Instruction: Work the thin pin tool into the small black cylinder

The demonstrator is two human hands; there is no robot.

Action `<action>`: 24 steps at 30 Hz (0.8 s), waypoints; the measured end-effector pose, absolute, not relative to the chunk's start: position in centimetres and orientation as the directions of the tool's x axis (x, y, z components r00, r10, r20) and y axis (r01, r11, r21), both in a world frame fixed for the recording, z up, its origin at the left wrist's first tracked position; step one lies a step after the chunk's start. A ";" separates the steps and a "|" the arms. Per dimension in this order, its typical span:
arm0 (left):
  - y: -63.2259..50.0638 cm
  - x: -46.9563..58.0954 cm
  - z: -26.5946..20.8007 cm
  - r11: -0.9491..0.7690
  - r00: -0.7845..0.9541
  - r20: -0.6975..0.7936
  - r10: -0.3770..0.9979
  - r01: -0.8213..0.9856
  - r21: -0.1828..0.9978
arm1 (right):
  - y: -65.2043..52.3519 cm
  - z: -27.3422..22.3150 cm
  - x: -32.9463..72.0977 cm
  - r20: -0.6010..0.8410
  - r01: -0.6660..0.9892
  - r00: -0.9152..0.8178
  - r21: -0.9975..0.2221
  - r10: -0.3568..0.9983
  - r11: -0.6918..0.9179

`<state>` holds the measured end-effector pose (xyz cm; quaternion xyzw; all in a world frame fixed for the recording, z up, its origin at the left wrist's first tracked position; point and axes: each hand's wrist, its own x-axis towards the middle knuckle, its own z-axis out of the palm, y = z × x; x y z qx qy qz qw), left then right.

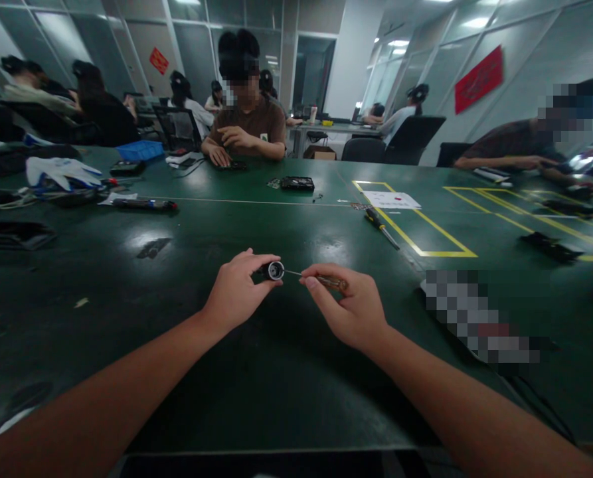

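Between its thumb and fingers, my left hand [236, 289] grips a small black cylindrical part [275, 270] with a silvery ring at its open end, which faces me. My right hand [348, 302] is closed around a screwdriver [332, 283] with a translucent amber handle. The thin metal shaft points left, its tip close to the right side of the cylinder. Whether the tip touches the part I cannot tell. Both hands are held above the green table [276, 385].
Another screwdriver [383, 229] lies by a yellow tape outline and a paper sheet [392, 200]. A black device [297, 183] sits ahead, white gloves [62, 174] and a blue tray [140, 150] at left. A blurred-out object [475, 318] with a cable lies right. People sit across the table.
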<state>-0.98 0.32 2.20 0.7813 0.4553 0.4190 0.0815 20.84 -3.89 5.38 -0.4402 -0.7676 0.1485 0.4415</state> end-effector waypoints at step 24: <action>0.3 -1.1 2.2 -0.616 0.260 0.608 0.750 0.610 0.499 | -2.6 4.8 20.7 0.320 0.098 -0.106 -0.939 0.942 0.330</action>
